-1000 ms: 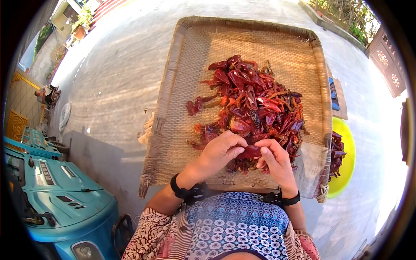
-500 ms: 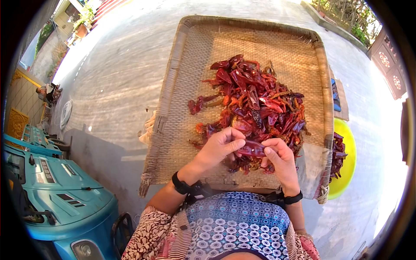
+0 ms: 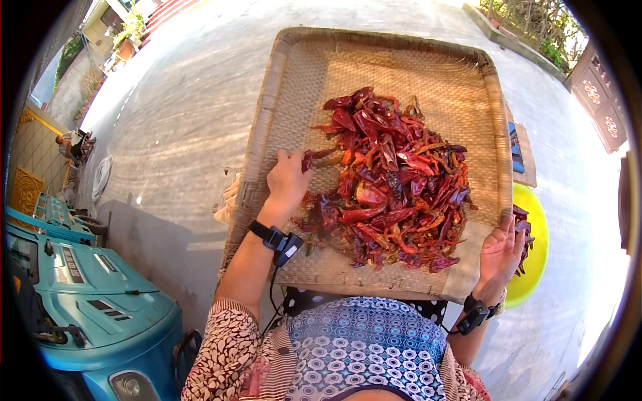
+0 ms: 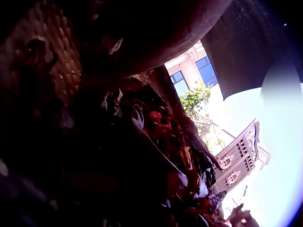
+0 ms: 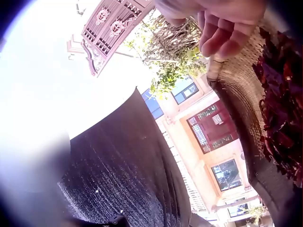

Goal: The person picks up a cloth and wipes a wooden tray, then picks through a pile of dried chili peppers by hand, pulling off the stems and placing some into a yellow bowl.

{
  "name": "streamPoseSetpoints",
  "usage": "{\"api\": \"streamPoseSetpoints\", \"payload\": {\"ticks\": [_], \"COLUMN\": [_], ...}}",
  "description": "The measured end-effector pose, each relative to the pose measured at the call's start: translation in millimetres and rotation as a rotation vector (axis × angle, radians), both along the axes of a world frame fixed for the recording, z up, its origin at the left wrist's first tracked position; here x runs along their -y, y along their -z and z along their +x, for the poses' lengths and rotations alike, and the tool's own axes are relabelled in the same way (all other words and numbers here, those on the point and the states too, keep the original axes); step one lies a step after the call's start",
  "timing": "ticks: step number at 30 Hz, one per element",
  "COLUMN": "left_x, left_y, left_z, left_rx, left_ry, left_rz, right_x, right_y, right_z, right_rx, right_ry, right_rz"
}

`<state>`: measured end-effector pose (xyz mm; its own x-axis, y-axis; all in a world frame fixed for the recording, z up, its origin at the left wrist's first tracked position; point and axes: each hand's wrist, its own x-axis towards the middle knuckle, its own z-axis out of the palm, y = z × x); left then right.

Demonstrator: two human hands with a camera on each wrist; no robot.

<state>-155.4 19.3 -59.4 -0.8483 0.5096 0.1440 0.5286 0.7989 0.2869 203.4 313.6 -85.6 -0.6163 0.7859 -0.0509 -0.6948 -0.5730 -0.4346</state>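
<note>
A pile of dried red chili peppers (image 3: pixel 401 180) lies on a woven tray (image 3: pixel 461 80). At the pile's left, my left hand (image 3: pixel 287 180) reaches down to a loose dried chili (image 3: pixel 307 160). Its fingertips are hidden, so I cannot tell whether they grip it. My right hand (image 3: pixel 500 257) is at the tray's right edge, beside a yellow-green basin (image 3: pixel 535 267) holding more chilies (image 3: pixel 523 244). Its fingers are loosely bent and hold nothing, as the right wrist view shows. The left wrist view is dark, with part of the pile (image 4: pixel 184 165) visible.
A teal vehicle (image 3: pixel 100 301) stands at the left on the concrete floor (image 3: pixel 180 134). A blue flat object (image 3: pixel 515 147) lies on cardboard (image 3: pixel 527 157) right of the tray. Far left, a person (image 3: pixel 70 144) sits near a wall.
Both hands held one dried chili over the pile's near side earlier. Now they are apart: the left has gone forward and left to a loose chili, the right rightward to the tray's edge.
</note>
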Motion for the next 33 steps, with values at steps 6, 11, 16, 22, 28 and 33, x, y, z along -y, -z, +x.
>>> {"api": "streamPoseSetpoints", "payload": {"ticks": [6, 11, 16, 22, 28, 33], "left_x": [9.9, 10.1, -4.7, -10.5, 10.1, 21.6], "left_y": [-14.2, -48.4, -41.5, -41.8, -36.3, -13.8], "left_z": [10.5, 65.1, 108.7, 116.8, 71.4, 27.5], "left_rx": [0.028, 0.714, 0.622, 0.67, 0.178, 0.06], "left_ry": [0.066, 0.286, 0.657, 0.663, 0.216, 0.077], "left_rz": [0.239, 0.391, 0.366, 0.314, 0.097, -0.031], "right_x": [30.3, 78.1, 111.9, 117.7, 79.7, 17.8], "right_y": [-6.0, -42.7, -60.3, -46.2, -40.5, -19.8], "right_z": [-22.9, -60.5, -83.9, -84.7, -56.9, -16.8], "right_rx": [0.149, 0.468, 0.656, 0.709, 0.691, 0.411], "right_ry": [-0.026, -0.271, -0.684, -0.705, -0.376, 0.073], "right_rz": [0.16, 0.508, 0.789, 0.772, 0.6, 0.196]}}
